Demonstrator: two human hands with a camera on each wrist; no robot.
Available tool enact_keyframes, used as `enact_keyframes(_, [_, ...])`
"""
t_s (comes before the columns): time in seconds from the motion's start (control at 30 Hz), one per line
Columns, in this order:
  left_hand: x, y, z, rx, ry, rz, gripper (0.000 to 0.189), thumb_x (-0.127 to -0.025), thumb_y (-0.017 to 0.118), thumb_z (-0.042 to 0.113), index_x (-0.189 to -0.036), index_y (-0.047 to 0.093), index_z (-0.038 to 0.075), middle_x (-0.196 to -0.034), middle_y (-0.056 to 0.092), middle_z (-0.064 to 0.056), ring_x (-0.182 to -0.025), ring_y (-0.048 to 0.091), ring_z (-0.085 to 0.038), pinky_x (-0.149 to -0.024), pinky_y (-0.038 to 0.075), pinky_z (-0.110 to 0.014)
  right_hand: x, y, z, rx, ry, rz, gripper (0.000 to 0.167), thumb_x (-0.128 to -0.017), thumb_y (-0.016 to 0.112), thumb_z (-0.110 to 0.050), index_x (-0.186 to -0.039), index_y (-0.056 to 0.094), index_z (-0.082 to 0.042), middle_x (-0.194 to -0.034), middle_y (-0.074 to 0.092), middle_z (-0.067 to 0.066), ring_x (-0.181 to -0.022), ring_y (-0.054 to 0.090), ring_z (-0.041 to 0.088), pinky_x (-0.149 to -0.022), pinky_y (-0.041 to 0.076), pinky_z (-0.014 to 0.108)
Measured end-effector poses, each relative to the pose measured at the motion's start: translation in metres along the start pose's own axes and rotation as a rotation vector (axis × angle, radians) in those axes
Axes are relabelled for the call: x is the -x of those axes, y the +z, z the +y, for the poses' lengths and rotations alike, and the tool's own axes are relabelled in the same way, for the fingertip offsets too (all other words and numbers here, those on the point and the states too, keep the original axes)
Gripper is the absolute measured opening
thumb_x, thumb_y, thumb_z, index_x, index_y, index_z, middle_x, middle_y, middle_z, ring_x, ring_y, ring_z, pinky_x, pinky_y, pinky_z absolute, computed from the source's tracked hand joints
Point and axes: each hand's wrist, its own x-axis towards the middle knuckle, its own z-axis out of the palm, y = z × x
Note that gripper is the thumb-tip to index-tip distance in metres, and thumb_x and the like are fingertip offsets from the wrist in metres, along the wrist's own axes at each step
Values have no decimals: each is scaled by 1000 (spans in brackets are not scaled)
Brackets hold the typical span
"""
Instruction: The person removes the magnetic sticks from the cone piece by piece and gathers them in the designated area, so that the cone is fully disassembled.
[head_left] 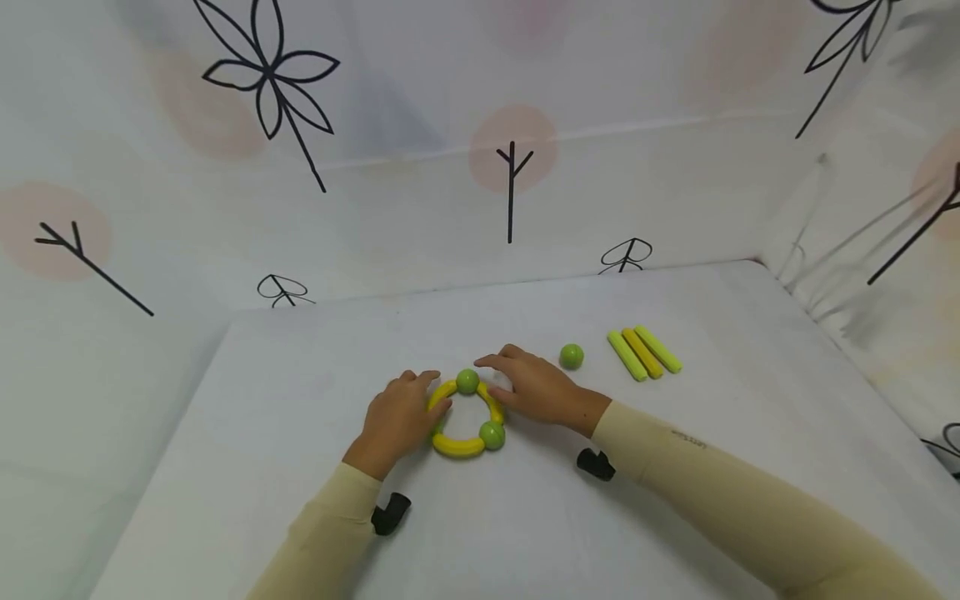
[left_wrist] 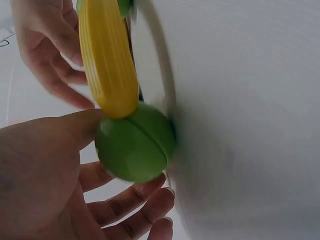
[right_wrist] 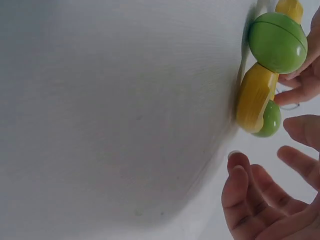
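A ring of yellow curved rods (head_left: 458, 447) joined by green balls lies on the white table, with one ball (head_left: 467, 382) at its far side and another (head_left: 492, 435) at its near right. My left hand (head_left: 397, 417) is at the ring's left side and largely hides it from the head view. In the left wrist view its thumb and fingers hold a green ball (left_wrist: 135, 143) under the end of a yellow curved rod (left_wrist: 107, 60). Beside the ring's right side is my right hand (head_left: 536, 387), fingers spread and loosely bent, holding nothing.
A loose green ball (head_left: 572, 357) lies beyond the right hand. Farther right, a yellow straight rod (head_left: 642, 352) lies between two lime-green straight rods (head_left: 627, 356). Printed white cloth (head_left: 420, 225) hangs behind the table.
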Motion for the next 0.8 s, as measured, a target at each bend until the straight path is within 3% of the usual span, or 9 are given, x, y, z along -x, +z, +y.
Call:
enact_keyframes(0.1, [-3, 4, 4, 36, 6, -13, 47, -96, 66, 40, -135, 62, 14, -114, 65, -12, -87, 61, -22, -71, 54, -39, -6, 3, -5, -15, 1, -47, 50, -99, 64, -25, -147, 51, -23, -131, 57, 9, -86, 59, 13, -77, 52, 29])
enact_keyframes(0.23, [-4, 7, 8, 58, 33, -2, 39, -96, 67, 33, -129, 67, 12, -104, 65, -10, -76, 55, -18, -62, 48, -32, -8, 8, -9, 3, -8, -71, 50, -98, 65, -25, -146, 52, -21, -127, 58, 9, -84, 58, 14, -75, 51, 28])
enact_keyframes(0.6, [-11, 12, 23, 79, 112, 32, 23, -95, 70, 25, -115, 75, 15, -94, 65, -4, -74, 54, -13, -62, 47, -29, -7, 11, -1, 16, 11, -48, 37, -97, 68, -30, -128, 61, -12, -76, 57, -5, -69, 52, 11, -63, 44, 27])
enact_keyframes(0.8, [-15, 14, 26, 68, 155, 41, 23, -94, 71, 24, -115, 76, 16, -95, 67, -2, -79, 59, -14, -67, 51, -31, -8, 11, 2, 0, 22, -62, 36, -96, 67, -32, -125, 64, -12, -92, 67, -4, -75, 53, 10, -68, 45, 27])
